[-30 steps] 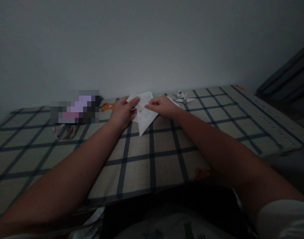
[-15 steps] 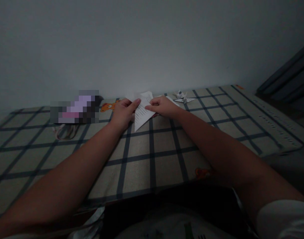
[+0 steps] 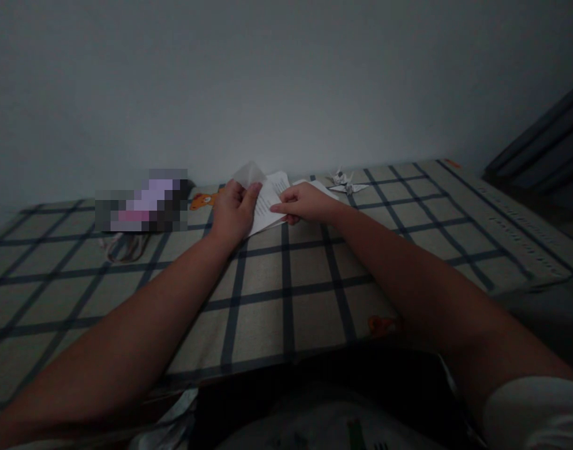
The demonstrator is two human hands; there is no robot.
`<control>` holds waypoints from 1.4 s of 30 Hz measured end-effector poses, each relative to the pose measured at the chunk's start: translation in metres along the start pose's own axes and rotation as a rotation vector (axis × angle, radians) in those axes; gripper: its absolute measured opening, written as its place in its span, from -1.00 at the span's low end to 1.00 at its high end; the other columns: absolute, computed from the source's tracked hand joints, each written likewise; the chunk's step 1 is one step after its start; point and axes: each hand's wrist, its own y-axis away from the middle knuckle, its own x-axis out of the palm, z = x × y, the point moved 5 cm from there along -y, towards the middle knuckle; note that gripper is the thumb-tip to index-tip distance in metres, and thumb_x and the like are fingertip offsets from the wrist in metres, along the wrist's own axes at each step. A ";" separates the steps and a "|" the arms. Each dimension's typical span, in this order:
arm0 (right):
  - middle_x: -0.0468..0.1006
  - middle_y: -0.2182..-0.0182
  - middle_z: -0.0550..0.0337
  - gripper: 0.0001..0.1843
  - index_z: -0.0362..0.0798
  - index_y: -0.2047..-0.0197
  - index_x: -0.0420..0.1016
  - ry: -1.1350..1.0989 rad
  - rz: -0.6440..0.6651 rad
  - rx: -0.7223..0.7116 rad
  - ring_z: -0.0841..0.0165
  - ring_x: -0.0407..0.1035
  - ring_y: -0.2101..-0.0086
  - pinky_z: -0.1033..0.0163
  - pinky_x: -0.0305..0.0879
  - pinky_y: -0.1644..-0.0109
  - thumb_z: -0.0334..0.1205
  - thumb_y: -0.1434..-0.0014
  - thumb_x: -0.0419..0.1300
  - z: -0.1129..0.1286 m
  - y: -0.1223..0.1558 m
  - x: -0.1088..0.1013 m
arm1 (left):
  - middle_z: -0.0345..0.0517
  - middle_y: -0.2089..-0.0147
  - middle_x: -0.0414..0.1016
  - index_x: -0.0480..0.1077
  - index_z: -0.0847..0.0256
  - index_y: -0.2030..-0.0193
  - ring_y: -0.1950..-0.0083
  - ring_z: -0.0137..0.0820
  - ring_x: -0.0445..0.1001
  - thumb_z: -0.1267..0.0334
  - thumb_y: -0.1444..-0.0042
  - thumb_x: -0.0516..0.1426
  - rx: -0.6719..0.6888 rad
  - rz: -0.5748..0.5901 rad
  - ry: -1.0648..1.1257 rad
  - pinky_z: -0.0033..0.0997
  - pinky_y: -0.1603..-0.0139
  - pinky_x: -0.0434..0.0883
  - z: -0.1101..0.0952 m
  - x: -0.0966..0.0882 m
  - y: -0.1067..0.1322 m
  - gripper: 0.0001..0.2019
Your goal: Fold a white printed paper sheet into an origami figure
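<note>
A folded sheet of printed paper (image 3: 266, 201) is held between my two hands above the checked tablecloth. My left hand (image 3: 234, 209) grips its left side, thumb on the front face, and a paler flap sticks up behind the fingers. On the right edge, my right hand (image 3: 303, 203) pinches the paper between thumb and curled fingers. Just behind my right hand lies another piece of white paper (image 3: 321, 187), partly hidden. Small folded paper cranes (image 3: 346, 183) with dark print rest to the right of it.
A pixelated purple and pink object (image 3: 148, 203) stands at the left, a pale cord (image 3: 122, 247) looped in front of it. The checked tablecloth (image 3: 268, 306) covers the table up to the grey wall (image 3: 286, 81). Dark striped fabric (image 3: 549, 144) hangs at the far right.
The paper has turned in my hands: its lower point, which hung down in front, now lies flatter and further left. A pale flap has risen behind my left fingers.
</note>
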 end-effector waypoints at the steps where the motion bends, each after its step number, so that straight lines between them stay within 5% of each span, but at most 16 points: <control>1: 0.46 0.61 0.24 -0.64 -0.15 0.48 0.39 0.000 0.005 -0.004 0.52 0.33 0.58 0.38 0.21 0.46 -0.05 -0.22 0.23 0.000 0.000 0.000 | -0.21 0.46 0.36 0.37 0.18 0.34 0.43 -0.44 0.31 0.00 -0.20 0.17 0.003 -0.014 -0.026 -0.43 0.44 0.19 0.000 -0.001 0.000 -0.72; 12: 0.45 0.59 0.23 -0.57 -0.13 0.49 0.36 0.052 0.008 -0.006 0.52 0.29 0.57 0.36 0.14 0.46 0.05 -0.20 0.23 -0.002 -0.001 -0.003 | -0.23 0.47 0.33 0.40 0.17 0.36 0.39 -0.43 0.30 0.00 -0.15 0.21 -0.080 -0.052 0.055 -0.45 0.39 0.20 -0.006 -0.004 0.003 -0.73; 22: 0.15 0.60 0.34 -0.47 -0.07 0.57 0.18 0.335 -0.027 -0.133 0.50 0.05 0.51 0.28 -0.10 0.40 0.12 -0.29 0.07 0.005 -0.002 -0.004 | -0.24 0.47 0.34 0.40 0.20 0.37 0.42 -0.46 0.27 0.02 -0.16 0.20 -0.092 -0.042 0.016 -0.47 0.43 0.18 -0.007 -0.003 0.002 -0.73; 29: 0.19 0.62 0.35 -0.47 -0.07 0.54 0.19 0.175 -0.036 -0.125 0.50 0.09 0.53 0.31 -0.02 0.40 0.14 -0.31 0.03 0.006 0.001 -0.002 | -0.21 0.45 0.41 0.44 0.20 0.33 0.43 -0.46 0.33 0.03 -0.14 0.21 -0.141 0.009 0.153 -0.51 0.47 0.23 -0.012 0.001 0.003 -0.75; 35: 0.30 0.61 0.35 -0.72 -0.06 0.42 0.23 -0.104 -0.066 -0.064 0.49 0.25 0.56 0.37 0.12 0.44 -0.17 -0.33 0.08 -0.002 -0.004 0.002 | -0.20 0.46 0.43 0.49 0.21 0.29 0.46 -0.45 0.34 0.10 -0.10 0.24 -0.125 0.145 0.179 -0.51 0.50 0.22 -0.022 0.008 0.005 -0.80; 42: 0.26 0.67 0.34 -0.62 -0.06 0.54 0.19 -0.020 -0.030 -0.046 0.50 0.19 0.57 0.35 0.08 0.43 -0.18 -0.32 0.07 -0.003 -0.003 0.000 | -0.21 0.50 0.40 0.51 0.20 0.34 0.50 -0.47 0.30 0.07 -0.05 0.28 -0.165 0.194 0.220 -0.50 0.53 0.17 -0.017 0.012 0.006 -0.77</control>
